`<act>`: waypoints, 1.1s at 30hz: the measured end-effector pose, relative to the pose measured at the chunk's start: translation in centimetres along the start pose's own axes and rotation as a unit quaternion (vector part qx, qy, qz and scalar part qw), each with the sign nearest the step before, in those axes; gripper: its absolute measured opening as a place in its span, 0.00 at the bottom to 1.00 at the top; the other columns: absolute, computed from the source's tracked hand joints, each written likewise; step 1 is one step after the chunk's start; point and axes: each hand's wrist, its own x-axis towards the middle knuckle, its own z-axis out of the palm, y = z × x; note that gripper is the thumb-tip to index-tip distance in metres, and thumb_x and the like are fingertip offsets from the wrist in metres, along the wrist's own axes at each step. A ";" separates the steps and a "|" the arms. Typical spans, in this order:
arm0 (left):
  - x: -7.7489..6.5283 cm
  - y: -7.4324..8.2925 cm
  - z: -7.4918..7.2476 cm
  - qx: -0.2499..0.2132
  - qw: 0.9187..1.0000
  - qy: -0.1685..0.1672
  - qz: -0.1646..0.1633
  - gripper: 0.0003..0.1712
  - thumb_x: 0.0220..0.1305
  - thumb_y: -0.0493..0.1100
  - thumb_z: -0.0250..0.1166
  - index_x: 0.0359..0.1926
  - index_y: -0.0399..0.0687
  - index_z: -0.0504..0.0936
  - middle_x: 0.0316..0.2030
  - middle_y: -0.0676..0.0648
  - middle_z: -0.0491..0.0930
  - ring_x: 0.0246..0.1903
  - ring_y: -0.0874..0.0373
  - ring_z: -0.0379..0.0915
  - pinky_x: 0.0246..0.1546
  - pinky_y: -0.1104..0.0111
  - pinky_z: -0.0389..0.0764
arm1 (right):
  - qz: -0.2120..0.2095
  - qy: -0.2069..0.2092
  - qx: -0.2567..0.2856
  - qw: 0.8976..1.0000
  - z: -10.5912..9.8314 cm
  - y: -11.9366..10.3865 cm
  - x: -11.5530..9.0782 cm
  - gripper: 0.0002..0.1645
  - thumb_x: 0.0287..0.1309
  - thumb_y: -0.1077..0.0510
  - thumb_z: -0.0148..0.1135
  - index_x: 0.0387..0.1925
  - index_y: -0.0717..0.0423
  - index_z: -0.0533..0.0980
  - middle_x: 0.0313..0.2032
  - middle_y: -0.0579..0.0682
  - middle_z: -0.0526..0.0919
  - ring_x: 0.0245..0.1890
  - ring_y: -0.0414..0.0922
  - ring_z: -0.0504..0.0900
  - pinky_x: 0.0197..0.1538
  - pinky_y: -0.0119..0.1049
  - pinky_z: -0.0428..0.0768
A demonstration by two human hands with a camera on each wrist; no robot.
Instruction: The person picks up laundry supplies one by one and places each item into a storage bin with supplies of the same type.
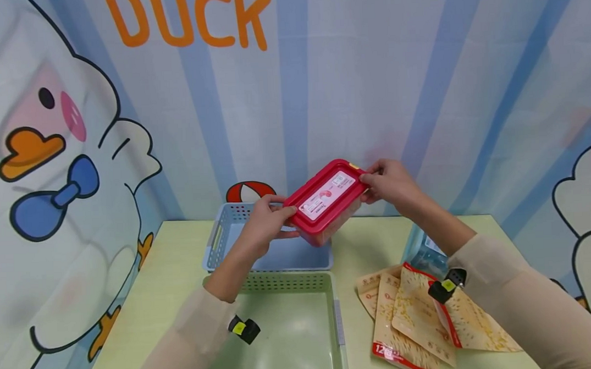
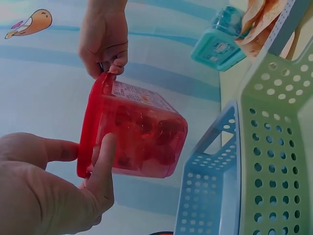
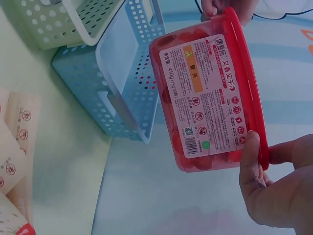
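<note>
A translucent plastic box of red pods (image 1: 326, 199) with a red lid is held in the air by both hands, tilted, above the blue basket (image 1: 274, 257). My left hand (image 1: 265, 227) pinches its near left end, thumb on the lid and fingers along the side. At the far right corner, my right hand (image 1: 392, 186) grips the lid's edge between thumb and fingers. The lid (image 2: 90, 125) looks closed in the left wrist view. A printed label (image 3: 203, 98) covers one side of the box in the right wrist view.
A green basket (image 1: 339, 336) stands in front of the blue one. Several beige packets (image 1: 415, 311) with red edges overlap on the pale table (image 1: 137, 301) at the right. Behind them, partly hidden by the right arm, is a teal container (image 1: 424, 256). A duck-print curtain (image 1: 351, 94) hangs behind.
</note>
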 end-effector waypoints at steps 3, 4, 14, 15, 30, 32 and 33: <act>0.0 0.3 -0.5 -0.005 1.000 0.013 -0.006 0.33 0.74 0.40 0.69 0.71 0.37 0.65 0.61 0.35 0.76 0.51 0.43 0.85 0.45 0.53 0.89 | 0.003 0.000 0.006 1.000 0.4 -0.4 0.0 0.20 0.78 0.57 0.59 0.57 0.69 0.68 0.48 0.66 0.79 0.29 0.47 0.89 0.44 0.41 0.90; 0.0 0.4 -0.7 -0.008 1.000 0.015 -0.008 0.34 0.73 0.40 0.69 0.72 0.37 0.65 0.62 0.35 0.76 0.53 0.42 0.84 0.45 0.54 0.89 | 0.004 0.001 0.007 1.000 0.5 -0.5 -0.1 0.20 0.78 0.57 0.59 0.57 0.69 0.69 0.48 0.66 0.79 0.28 0.46 0.88 0.44 0.41 0.90; 0.6 0.4 -2.5 -0.053 0.997 0.022 -0.049 0.40 0.72 0.41 0.71 0.76 0.35 0.61 0.66 0.36 0.72 0.56 0.43 0.81 0.50 0.56 0.88 | 0.015 0.002 0.010 1.000 1.6 -0.5 -0.2 0.17 0.78 0.58 0.58 0.54 0.69 0.70 0.49 0.66 0.79 0.33 0.50 0.89 0.40 0.37 0.89; 0.8 0.3 -2.7 -0.057 0.997 0.021 -0.055 0.40 0.73 0.42 0.71 0.75 0.34 0.61 0.66 0.36 0.73 0.55 0.44 0.81 0.50 0.57 0.88 | 0.015 0.002 0.008 1.000 1.7 -0.5 -0.2 0.17 0.78 0.58 0.59 0.54 0.69 0.70 0.49 0.65 0.79 0.34 0.51 0.89 0.40 0.37 0.89; 1.3 0.3 -3.6 -0.148 0.985 0.059 -0.069 0.35 0.75 0.41 0.67 0.76 0.34 0.66 0.72 0.40 0.69 0.68 0.48 0.69 0.66 0.57 0.77 | 0.034 0.006 0.025 0.999 2.9 -0.5 -0.2 0.20 0.78 0.55 0.60 0.56 0.69 0.70 0.52 0.65 0.80 0.35 0.49 0.88 0.41 0.35 0.88; 1.2 0.3 -3.8 -0.163 0.982 0.073 -0.068 0.35 0.75 0.40 0.68 0.76 0.35 0.67 0.72 0.41 0.69 0.68 0.48 0.70 0.66 0.58 0.78 | 0.036 0.009 0.024 0.999 3.2 -0.5 -0.2 0.20 0.77 0.55 0.60 0.55 0.69 0.71 0.52 0.64 0.80 0.33 0.47 0.87 0.40 0.33 0.87; 1.2 0.2 -3.9 -0.166 0.981 0.078 -0.065 0.34 0.75 0.40 0.67 0.76 0.36 0.67 0.72 0.41 0.69 0.68 0.49 0.70 0.66 0.60 0.78 | 0.034 0.009 0.023 0.999 3.3 -0.5 -0.2 0.20 0.77 0.55 0.60 0.55 0.69 0.71 0.51 0.64 0.80 0.33 0.46 0.87 0.40 0.33 0.87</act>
